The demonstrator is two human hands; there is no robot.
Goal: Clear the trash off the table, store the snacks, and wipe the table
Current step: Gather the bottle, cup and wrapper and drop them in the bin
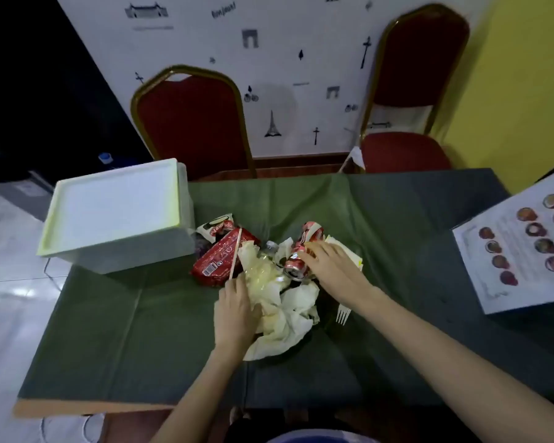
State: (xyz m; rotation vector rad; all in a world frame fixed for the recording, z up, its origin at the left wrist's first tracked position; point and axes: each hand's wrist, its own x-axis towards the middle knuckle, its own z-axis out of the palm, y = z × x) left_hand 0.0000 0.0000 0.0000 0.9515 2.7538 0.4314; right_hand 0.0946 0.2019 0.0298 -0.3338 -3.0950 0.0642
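A heap of trash lies mid-table on the green tablecloth (125,330). My left hand (235,311) presses on crumpled white napkins (288,314) and a crushed clear plastic bottle (266,273). My right hand (330,266) rests on a crushed red soda can (296,266), fingers curled over it; whether it grips is unclear. A second red can (312,231) lies just behind. A red snack packet (219,259) with a wooden stick (235,257) across it lies left of the heap, beside a smaller white-and-red wrapper (216,227). A white plastic fork (343,314) lies under my right wrist.
A white lidded foam box (115,215) stands at the table's back left corner. A printed sheet with food pictures (525,251) lies at the right edge. Two red chairs (192,119) stand behind the table against a patterned wall.
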